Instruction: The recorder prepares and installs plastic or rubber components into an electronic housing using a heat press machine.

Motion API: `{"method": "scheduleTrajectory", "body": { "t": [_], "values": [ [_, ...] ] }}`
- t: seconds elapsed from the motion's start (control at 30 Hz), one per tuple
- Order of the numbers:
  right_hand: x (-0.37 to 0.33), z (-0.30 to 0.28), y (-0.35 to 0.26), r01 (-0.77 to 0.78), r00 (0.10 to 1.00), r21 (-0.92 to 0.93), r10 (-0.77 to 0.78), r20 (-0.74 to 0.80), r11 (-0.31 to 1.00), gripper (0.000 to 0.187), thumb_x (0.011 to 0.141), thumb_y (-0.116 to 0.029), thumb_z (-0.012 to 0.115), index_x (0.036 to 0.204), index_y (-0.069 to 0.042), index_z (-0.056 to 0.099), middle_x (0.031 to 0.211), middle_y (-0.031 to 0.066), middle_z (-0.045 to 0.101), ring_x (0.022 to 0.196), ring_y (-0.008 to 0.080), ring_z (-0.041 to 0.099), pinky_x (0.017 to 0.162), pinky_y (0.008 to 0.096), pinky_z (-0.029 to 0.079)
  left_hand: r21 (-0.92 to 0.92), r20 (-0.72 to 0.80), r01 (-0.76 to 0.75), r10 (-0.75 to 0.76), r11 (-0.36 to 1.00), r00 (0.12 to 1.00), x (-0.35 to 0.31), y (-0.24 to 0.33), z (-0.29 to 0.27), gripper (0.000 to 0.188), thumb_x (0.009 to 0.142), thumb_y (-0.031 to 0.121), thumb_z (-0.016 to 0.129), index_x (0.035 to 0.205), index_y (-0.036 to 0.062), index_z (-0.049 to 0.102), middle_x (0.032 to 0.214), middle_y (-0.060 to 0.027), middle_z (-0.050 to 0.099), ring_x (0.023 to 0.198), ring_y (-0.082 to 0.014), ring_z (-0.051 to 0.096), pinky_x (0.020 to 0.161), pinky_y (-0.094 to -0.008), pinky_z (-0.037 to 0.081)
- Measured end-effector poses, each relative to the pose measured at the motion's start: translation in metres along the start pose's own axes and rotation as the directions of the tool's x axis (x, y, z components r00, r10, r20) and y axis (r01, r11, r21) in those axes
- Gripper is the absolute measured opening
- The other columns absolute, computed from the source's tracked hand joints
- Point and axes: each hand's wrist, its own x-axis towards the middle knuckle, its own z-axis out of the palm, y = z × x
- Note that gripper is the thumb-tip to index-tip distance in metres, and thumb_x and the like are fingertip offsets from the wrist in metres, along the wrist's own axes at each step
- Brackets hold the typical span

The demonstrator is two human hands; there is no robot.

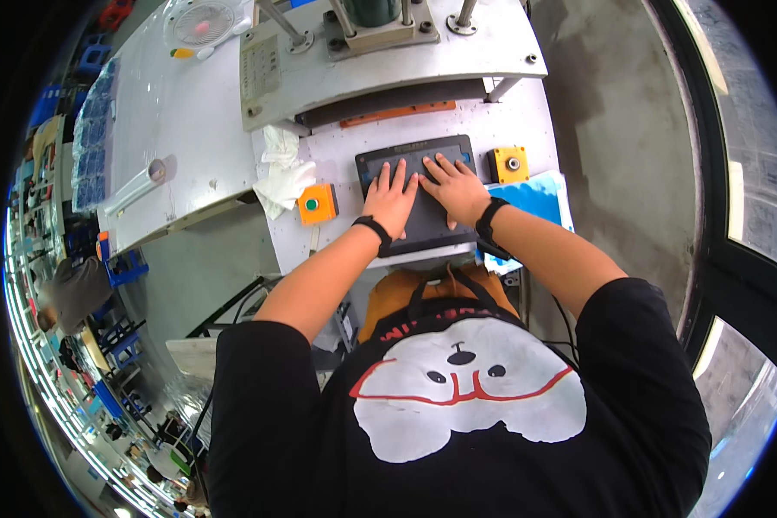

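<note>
A flat dark grey rectangular panel with a raised rim (422,220) lies on the white table in front of me. My left hand (391,204) rests palm down on its left part, fingers stretched forward and spread. On the right part, my right hand (457,192) lies in the same way, its fingers angled up and to the left. The fingertips of the two hands almost meet near the panel's middle. Neither hand grips anything. Small blue patches show at the panel's left and right edges. Both palms hide much of the panel's surface.
A yellow box with a green button (312,205) stands left of the panel, another yellow button box (508,165) right. White cloth (281,178) and a blue-and-white sheet (540,200) lie nearby. Beyond, a press platform (388,73) overhangs an orange bar (397,114). Another person (76,292) is far left.
</note>
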Motion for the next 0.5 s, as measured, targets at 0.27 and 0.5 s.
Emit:
{"method": "scheduleTrajectory", "body": {
  "t": [0.27, 0.5],
  "values": [
    [-0.024, 0.047, -0.035, 0.054, 0.988, -0.17, -0.078, -0.136, 0.984, 0.066, 0.077, -0.022, 0.066, 0.131, 0.011, 0.046, 0.146, 0.0291, 0.036, 0.137, 0.0399, 0.036, 0.114, 0.0462, 0.03, 0.033, -0.145, -0.032, 0.037, 0.999, 0.989, -0.023, 0.038, 0.06, 0.065, 0.082, 0.01, 0.056, 0.14, -0.0091, 0.036, 0.149, -0.0297, 0.029, 0.136, -0.048, 0.032, 0.112, -0.0491, 0.031],
    [-0.055, 0.053, -0.059, 0.078, 0.992, -0.149, -0.092, -0.09, 0.986, 0.072, 0.076, -0.025, 0.063, 0.135, 0.012, 0.044, 0.146, 0.03, 0.036, 0.138, 0.041, 0.035, 0.115, 0.0451, 0.026, -0.102, -0.165, -0.014, -0.003, 0.995, 0.986, -0.061, 0.064, 0.066, 0.071, 0.074, 0.01, 0.061, 0.14, -0.0058, 0.038, 0.151, -0.0252, 0.029, 0.14, -0.0418, 0.03, 0.114, -0.0496, 0.027]
  ]
}}
